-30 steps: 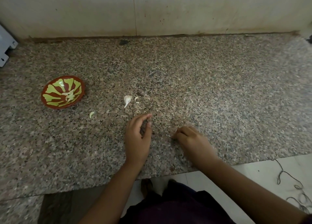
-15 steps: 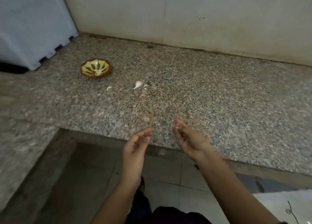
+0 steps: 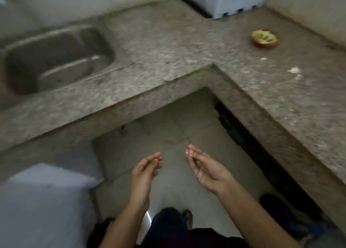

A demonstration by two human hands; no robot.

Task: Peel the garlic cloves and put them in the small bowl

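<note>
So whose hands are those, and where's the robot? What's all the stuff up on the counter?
There is no robot here. A person wears a camera on their head, looking down, so every picture shows their own two bare hands. The left hand hangs loosely curled and holds nothing. The right hand seems to pinch a tiny pale scrap at its fingertips; it is too blurry to name. Both hands are over the floor, not the granite counter. On the counter lie a small red-and-green bowl, a garlic clove nearer the person, and a small pale bit between them. A metal sink is set into the counter on the left.
</note>
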